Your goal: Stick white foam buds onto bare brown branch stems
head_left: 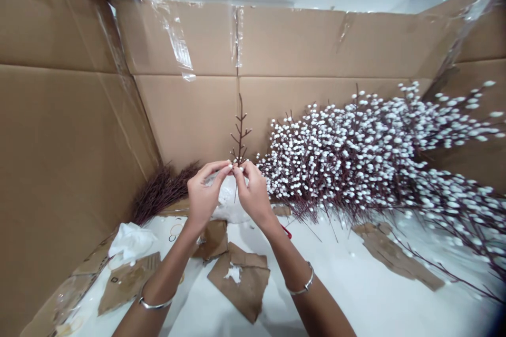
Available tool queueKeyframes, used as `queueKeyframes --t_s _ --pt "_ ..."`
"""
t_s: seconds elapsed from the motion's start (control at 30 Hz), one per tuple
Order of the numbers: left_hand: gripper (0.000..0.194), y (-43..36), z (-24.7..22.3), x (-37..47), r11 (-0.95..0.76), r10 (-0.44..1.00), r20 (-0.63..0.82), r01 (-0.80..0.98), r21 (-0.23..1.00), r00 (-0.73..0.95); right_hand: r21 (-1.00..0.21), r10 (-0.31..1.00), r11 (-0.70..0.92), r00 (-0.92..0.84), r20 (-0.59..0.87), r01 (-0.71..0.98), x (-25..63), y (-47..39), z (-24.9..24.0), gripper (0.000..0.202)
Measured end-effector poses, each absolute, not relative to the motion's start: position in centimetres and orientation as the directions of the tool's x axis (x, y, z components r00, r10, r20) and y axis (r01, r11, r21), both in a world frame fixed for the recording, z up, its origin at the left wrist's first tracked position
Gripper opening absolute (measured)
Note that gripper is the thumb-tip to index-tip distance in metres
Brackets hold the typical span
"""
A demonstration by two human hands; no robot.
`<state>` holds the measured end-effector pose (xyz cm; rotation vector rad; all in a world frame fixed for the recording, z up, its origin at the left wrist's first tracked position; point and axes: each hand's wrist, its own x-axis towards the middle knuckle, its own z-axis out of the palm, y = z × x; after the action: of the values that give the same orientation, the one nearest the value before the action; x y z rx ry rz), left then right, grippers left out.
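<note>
Nearest the camera come the two forearms point(154, 297), each ringed by a silver bracelet point(302, 284), reaching forward to a single stem point(240, 137) held up in front of the cardboard wall point(190, 116). At the stem's lower twigs, the left hand point(204, 189) pinches a small white bud point(230, 167) between thumb and forefinger. The right hand point(252, 189) has thumb and forefinger closed on the stem itself (a second white speck shows there, too small to be sure of).

The work in hand looks to be fitting buds to bare twigs, starting low. The next move seems to call for a steady right grip while the left presses the bud onto a twig end. The stem stands nearly upright, its long axis running top to bottom with a slight rightward lean; the tip points up, the side twigs angle upward, and the thin tail hangs below the fingers.

Just behind the stem's tail sits a white heap point(231, 202); nearer the camera lies torn cardboard point(247, 289). Left of the stem rests a bundle of bare stems point(160, 192); right of it spreads a large pile of budded stems point(348, 152).
</note>
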<state>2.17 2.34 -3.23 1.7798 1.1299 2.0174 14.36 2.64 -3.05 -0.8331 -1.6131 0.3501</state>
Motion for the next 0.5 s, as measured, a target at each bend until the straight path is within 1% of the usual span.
queueKeyframes --t_s 0.13,0.2,0.3,0.37,0.43,0.5 --pt "0.026 2.26 -2.85 1.77 -0.632 0.680 0.704 0.323 0.705 -0.206 -0.759 0.765 0.634 0.019 0.643 0.145 14.72 2.78 -2.81 0.020" --pt "0.025 2.39 -2.81 1.52 -0.597 0.733 0.667 0.345 0.725 -0.134 -0.788 0.789 0.608 0.046 0.613 0.095 14.90 2.93 -2.84 0.021" --pt "0.028 2.64 -2.98 1.34 -0.562 0.794 0.608 0.367 0.742 -0.012 -0.804 0.801 0.588 0.081 0.594 0.084 15.05 3.13 -3.02 0.023" --pt "0.031 2.68 -3.19 1.42 -0.547 0.802 0.597 0.398 0.736 -0.002 -0.804 0.799 0.589 0.092 0.595 0.086 15.07 3.16 -3.10 0.023" --pt "0.028 2.57 -3.36 1.64 -0.539 0.799 0.601 0.441 0.718 -0.001 -0.804 0.798 0.584 0.100 0.594 0.112 15.04 3.10 -3.10 0.022" --pt "0.020 2.35 -3.46 1.92 -0.547 0.788 0.616 0.487 0.680 0.025 -0.807 0.801 0.572 0.110 0.588 0.145 14.99 3.00 -3.06 0.022"
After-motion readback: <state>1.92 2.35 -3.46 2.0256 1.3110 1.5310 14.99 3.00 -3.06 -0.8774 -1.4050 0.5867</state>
